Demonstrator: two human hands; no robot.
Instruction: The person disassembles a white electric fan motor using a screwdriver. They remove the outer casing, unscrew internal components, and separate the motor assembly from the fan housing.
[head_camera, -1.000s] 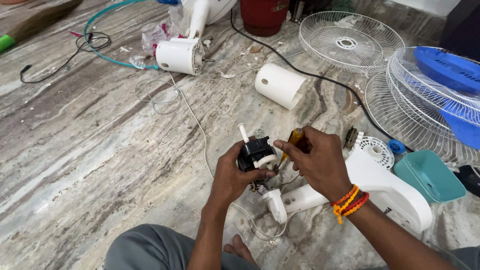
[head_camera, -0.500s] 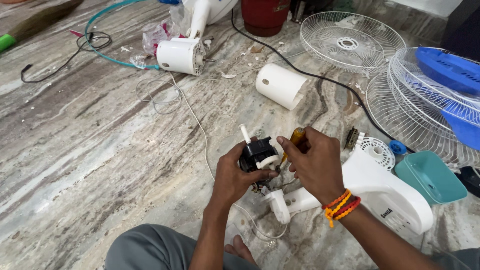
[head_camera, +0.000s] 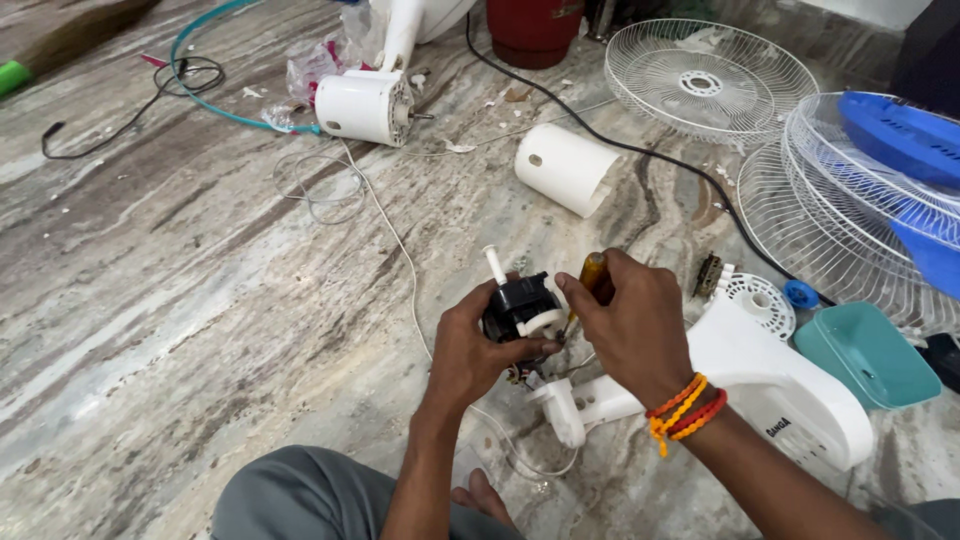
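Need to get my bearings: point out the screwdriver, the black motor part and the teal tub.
screwdriver (head_camera: 593, 271), head view, on its amber handle.
black motor part (head_camera: 517, 303), head view, on its dark top face.
teal tub (head_camera: 868, 354), head view, on its inner floor.

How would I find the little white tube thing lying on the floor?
Start at the round white wire fan grille lying flat at the top. Left of it, just across the black cable, lies a white plastic cylinder cover. Unlike the white fan motor farther left, it is hollow and smooth.
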